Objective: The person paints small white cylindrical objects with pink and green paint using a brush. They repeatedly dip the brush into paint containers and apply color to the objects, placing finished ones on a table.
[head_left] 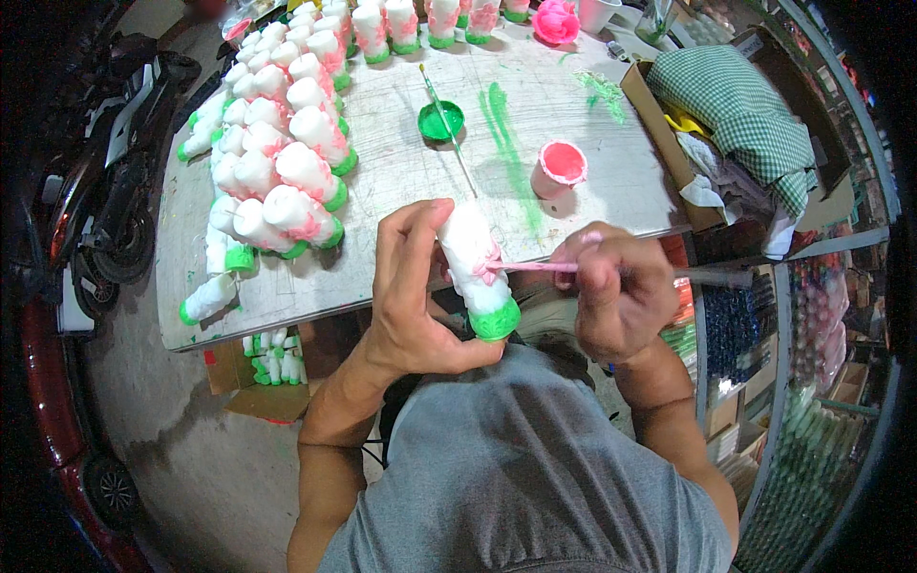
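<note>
My left hand (406,301) grips a white pillar candle (463,239) with a green base, tilted near the table's front edge, thumb at its bottom and fingers along its upper side. Raised pink flowers mark its middle. In my right hand (626,291) is a thin pink-stained paintbrush (535,267), its tip touching the pink flowers. A small cup of pink paint (560,164) stands just beyond my hands. A second paintbrush (465,172) lies across a small dish of green paint (435,124).
Rows of similar candles (315,134) fill the table's left and far sides. A pink rose-shaped piece (556,21) sits at the back. Rightward are a cardboard box (659,124) with checkered cloth (735,105) and stocked shelves (812,420). An open carton (272,401) of candles stands on the floor at left.
</note>
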Action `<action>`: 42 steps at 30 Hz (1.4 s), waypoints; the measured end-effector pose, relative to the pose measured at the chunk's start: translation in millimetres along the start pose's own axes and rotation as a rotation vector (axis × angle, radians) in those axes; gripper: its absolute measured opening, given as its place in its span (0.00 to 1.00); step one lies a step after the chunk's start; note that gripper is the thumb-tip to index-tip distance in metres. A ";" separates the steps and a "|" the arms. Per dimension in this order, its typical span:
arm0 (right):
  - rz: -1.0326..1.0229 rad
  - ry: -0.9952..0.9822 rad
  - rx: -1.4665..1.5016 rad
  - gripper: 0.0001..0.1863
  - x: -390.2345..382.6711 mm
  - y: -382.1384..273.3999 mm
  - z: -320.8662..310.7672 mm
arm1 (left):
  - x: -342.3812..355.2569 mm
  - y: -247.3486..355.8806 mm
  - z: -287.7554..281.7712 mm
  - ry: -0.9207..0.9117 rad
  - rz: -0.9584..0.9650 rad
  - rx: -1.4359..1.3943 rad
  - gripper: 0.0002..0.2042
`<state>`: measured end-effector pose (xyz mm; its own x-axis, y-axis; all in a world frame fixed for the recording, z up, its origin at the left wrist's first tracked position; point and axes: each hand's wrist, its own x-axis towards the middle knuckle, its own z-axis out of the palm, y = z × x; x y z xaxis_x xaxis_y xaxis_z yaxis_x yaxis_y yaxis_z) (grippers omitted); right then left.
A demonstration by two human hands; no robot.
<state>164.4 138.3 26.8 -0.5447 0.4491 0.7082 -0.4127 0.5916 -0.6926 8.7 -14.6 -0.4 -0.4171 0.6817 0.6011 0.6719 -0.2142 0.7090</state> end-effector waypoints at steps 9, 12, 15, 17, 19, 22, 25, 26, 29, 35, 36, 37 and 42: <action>0.264 0.156 0.260 0.05 23.1 -0.1 16.3 | -4.5 -6.9 -2.1 -0.021 0.089 -0.010 0.53; 0.265 0.090 0.143 0.06 16.2 -0.7 14.0 | -5.3 -8.2 -1.8 -0.032 0.112 -0.018 0.53; 0.230 0.163 0.126 0.06 21.1 5.7 15.8 | -6.2 -6.8 -1.4 -0.056 0.103 -0.003 0.53; 0.272 0.159 0.185 0.06 20.0 0.8 15.8 | -5.3 -6.6 -2.5 -0.059 0.102 0.014 0.53; 0.317 0.086 0.181 0.06 14.2 0.6 9.1 | -4.4 -5.9 -2.5 -0.063 0.114 0.027 0.53; 0.294 0.169 0.266 0.07 19.4 8.1 18.6 | -4.3 -7.9 -1.4 -0.063 0.134 0.025 0.52; 0.370 0.189 0.369 0.07 18.8 9.1 15.4 | -3.1 -7.6 -3.6 -0.078 0.151 0.076 0.52; 0.385 0.184 0.390 0.07 17.2 6.0 14.8 | -3.6 -8.4 -2.9 -0.071 0.139 0.051 0.52; 0.406 0.170 0.380 0.06 15.7 8.1 15.7 | -8.4 -11.1 1.7 -0.056 0.111 0.003 0.53; 0.221 0.161 0.344 0.06 3.3 12.6 13.7 | -4.7 -11.3 0.9 -0.067 0.122 0.026 0.54; 0.204 0.112 0.284 0.06 0.3 11.6 11.2 | -4.8 -11.3 0.9 -0.068 0.106 0.006 0.54; 0.188 0.065 0.222 0.06 -2.5 11.5 9.5 | -5.3 -10.9 1.6 -0.070 0.090 -0.016 0.54; 0.121 0.151 0.148 0.06 -5.2 10.9 5.3 | -3.4 -11.3 3.8 -0.080 0.063 -0.059 0.55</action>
<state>158.9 138.9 14.8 -0.4865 0.6123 0.6233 -0.4595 0.4274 -0.7786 4.8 -11.8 -11.8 -0.3235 0.7189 0.6152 0.6567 -0.2975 0.6930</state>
